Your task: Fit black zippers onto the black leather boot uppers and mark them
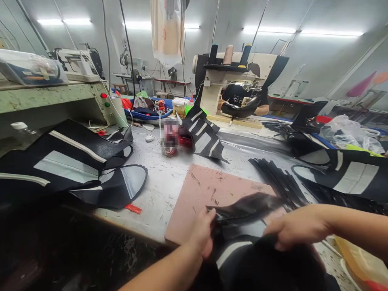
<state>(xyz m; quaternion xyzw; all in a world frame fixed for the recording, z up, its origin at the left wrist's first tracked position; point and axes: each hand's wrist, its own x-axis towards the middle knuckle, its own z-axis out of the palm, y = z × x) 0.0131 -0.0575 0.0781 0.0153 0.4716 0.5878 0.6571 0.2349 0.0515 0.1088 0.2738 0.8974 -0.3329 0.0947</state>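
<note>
A black boot upper (242, 230) with pale reinforcing strips hangs over the near edge of the bench. Its left side is pinched by my left hand (206, 230), thumb on top. My right hand (298, 226) is closed on its right side, slightly blurred, with some fingertips hidden in the black material. Part of the piece lies over a pinkish work board (194, 190). Its lower portion fades into dark shadow at the bottom.
More black upper pieces (69, 161) are stacked at the left, others (348, 169) at the right. Black strips (275, 178) lie right of the board. A jar with red contents (169, 139) stands mid-bench. Behind are a sewing machine (239, 81) and a blue tray (148, 115). Someone's hand (262, 110) shows beyond the machine.
</note>
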